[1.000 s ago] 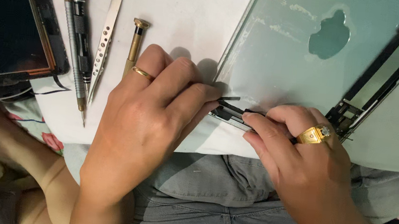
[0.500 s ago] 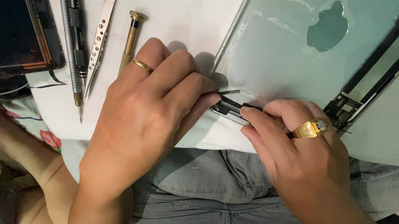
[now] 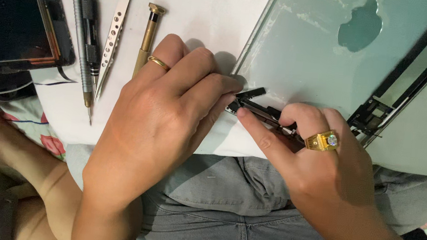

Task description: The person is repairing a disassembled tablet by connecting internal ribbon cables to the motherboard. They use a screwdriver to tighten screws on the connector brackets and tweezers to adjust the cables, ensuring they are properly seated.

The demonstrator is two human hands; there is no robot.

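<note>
Pale green metal tablet back shell (image 3: 308, 56) on white worktop (image 3: 208, 10). Small black flat part (image 3: 264, 112) at shell's lower-left corner, pinched between left hand (image 3: 155, 130) fingers and right hand (image 3: 319, 161) fingers; grip unchanged, view closer.

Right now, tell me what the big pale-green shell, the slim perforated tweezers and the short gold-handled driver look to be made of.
Big pale-green shell: probably thin metal, matte, with pale residue smears along its edge. Slim perforated tweezers: likely steel, silvery with a bright sheen. Short gold-handled driver: seemingly brass-coloured metal, knurled, with a black band.
</note>
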